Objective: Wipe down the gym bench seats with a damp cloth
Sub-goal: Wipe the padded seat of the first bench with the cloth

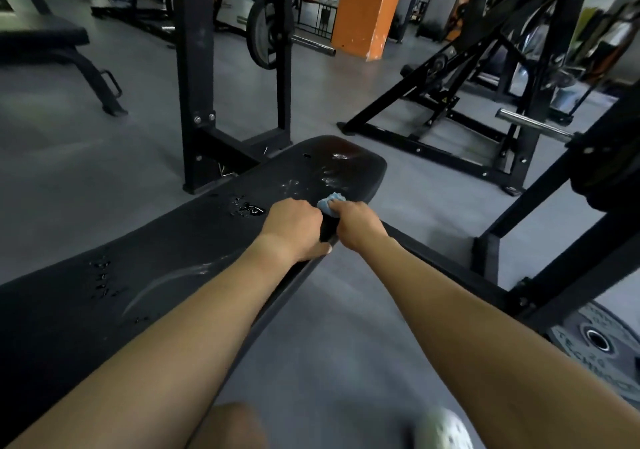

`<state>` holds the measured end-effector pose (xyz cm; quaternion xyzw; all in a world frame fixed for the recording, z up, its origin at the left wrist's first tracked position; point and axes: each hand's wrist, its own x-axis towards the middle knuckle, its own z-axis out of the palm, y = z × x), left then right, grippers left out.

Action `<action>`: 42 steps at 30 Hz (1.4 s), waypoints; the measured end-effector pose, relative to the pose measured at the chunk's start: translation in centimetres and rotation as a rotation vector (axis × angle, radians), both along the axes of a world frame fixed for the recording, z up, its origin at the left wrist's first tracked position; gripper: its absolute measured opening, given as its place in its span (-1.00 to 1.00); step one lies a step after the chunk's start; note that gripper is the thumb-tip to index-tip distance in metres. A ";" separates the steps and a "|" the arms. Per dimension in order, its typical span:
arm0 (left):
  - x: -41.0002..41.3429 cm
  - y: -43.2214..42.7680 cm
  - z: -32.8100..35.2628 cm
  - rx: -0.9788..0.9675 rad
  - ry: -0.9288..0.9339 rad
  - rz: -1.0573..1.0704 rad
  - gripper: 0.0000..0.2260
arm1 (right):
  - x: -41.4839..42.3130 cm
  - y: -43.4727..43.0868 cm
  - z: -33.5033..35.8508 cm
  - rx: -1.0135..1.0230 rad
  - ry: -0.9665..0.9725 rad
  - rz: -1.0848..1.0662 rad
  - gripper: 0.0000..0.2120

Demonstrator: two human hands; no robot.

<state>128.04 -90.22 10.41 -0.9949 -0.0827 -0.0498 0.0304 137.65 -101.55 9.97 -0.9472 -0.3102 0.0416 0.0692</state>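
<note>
A long black padded bench seat [180,240] runs diagonally from lower left to upper middle, with water drops and wet streaks on it. Both my hands meet over its right edge near the far end. My right hand [356,225] is closed on a bunched light blue cloth [330,202], which sticks out above the fingers. My left hand [294,230] is closed in a fist pressed against the same cloth, its thumb along the seat's edge. A dark strip shows between the two hands; I cannot tell whether it is cloth or seat edge.
Black rack uprights [194,77] stand just behind the bench. A second bench [45,38] is at far left and an orange pillar [370,8] at the back. A weight plate [599,341] lies at lower right by another black frame [433,102]. The floor is grey rubber.
</note>
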 end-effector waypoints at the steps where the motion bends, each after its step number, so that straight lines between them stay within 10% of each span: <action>1: 0.1 0.0 0.1 -0.006 -0.005 0.004 -0.58 | 0.7 0.0 0.5 -0.029 -0.001 0.006 -0.45; 15: 5.5 -0.8 3.4 0.112 0.146 0.141 -0.43 | 9.0 -4.0 -1.8 0.004 0.013 0.474 -0.47; 26: 8.2 -0.4 1.7 -0.194 0.233 0.277 -0.34 | 19.8 0.9 -0.8 -0.021 -0.063 0.337 -0.65; 35: 8.3 -1.2 1.4 -0.182 0.219 0.355 -0.44 | 15.0 -1.6 -2.0 0.112 -0.064 0.874 -0.62; 42: 7.9 -2.8 0.8 -0.199 0.198 0.392 -0.42 | 20.5 1.0 -2.0 0.065 -0.097 0.582 -0.64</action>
